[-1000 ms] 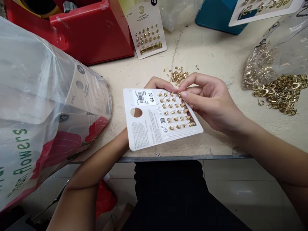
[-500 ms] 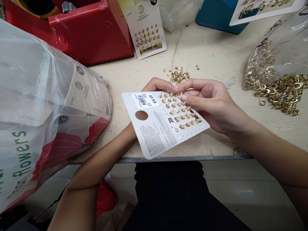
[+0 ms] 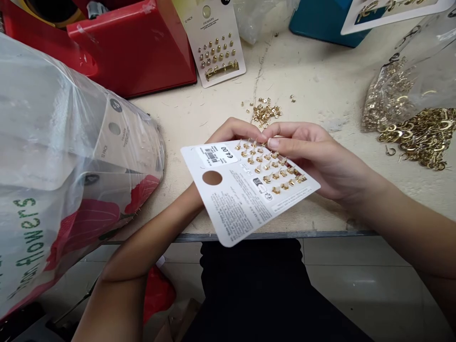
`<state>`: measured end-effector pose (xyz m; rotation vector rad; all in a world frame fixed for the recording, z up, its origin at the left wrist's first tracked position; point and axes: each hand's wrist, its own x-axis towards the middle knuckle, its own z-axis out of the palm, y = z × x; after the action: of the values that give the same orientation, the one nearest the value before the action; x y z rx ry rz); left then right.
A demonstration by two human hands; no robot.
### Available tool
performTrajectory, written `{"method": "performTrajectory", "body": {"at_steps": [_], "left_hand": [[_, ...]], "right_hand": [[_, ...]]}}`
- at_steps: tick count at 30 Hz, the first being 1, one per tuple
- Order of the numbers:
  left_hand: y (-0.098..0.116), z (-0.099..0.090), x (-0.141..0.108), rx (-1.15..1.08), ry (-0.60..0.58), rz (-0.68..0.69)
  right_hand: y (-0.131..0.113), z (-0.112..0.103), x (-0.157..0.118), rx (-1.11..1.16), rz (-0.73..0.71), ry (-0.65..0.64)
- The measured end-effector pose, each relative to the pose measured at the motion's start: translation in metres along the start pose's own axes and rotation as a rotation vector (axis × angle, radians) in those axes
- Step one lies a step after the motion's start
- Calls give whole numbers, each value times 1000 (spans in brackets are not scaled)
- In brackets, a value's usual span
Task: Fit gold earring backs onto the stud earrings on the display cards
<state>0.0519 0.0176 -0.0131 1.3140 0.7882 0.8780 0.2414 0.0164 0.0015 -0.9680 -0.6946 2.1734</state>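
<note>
A white earring card [image 3: 231, 204] is held above the table's front edge, its printed back facing up, with a round hole, a price label and rows of gold earring backs. My left hand [image 3: 237, 130] grips it from beneath at the far edge, most of its fingers hidden by the card. My right hand [image 3: 313, 152] pinches at the card's far edge with thumb and index finger, close to the left fingertips. Just beyond the hands lies a small pile of gold earring backs [image 3: 265, 113].
A red tape dispenser [image 3: 142, 52] and a standing earring card [image 3: 217, 47] are at the back left. A large plastic bag [image 3: 71, 142] fills the left. At right are a clear bag of metal pieces [image 3: 388, 95], loose gold hoops [image 3: 423, 137] and a teal object [image 3: 324, 21].
The card has shifted slightly toward me and to the right, and lies flatter to view. Both hands have moved slightly toward me, still holding the card.
</note>
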Motion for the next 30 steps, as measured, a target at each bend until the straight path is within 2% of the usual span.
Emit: {"method": "performTrajectory", "body": {"at_steps": [2, 6, 12, 17, 22, 26, 30], "left_hand": [[1, -1, 1, 21, -3, 0], [2, -4, 3, 61, -88, 8], [-7, -6, 1, 93, -101, 168], [-10, 0, -2, 116, -95, 255], [-10, 6, -5, 56, -30, 206], [-12, 1, -2, 62, -97, 207], [-20, -3, 4, 130, 61, 328]], "right_hand": [[0, 0, 0, 28, 20, -23], [1, 0, 0, 84, 60, -51], [1, 1, 0, 144, 124, -52], [1, 1, 0, 180, 176, -65], [2, 0, -1, 181, 181, -52], [-1, 0, 0, 88, 130, -47], [-4, 0, 0, -7, 51, -41]]}}
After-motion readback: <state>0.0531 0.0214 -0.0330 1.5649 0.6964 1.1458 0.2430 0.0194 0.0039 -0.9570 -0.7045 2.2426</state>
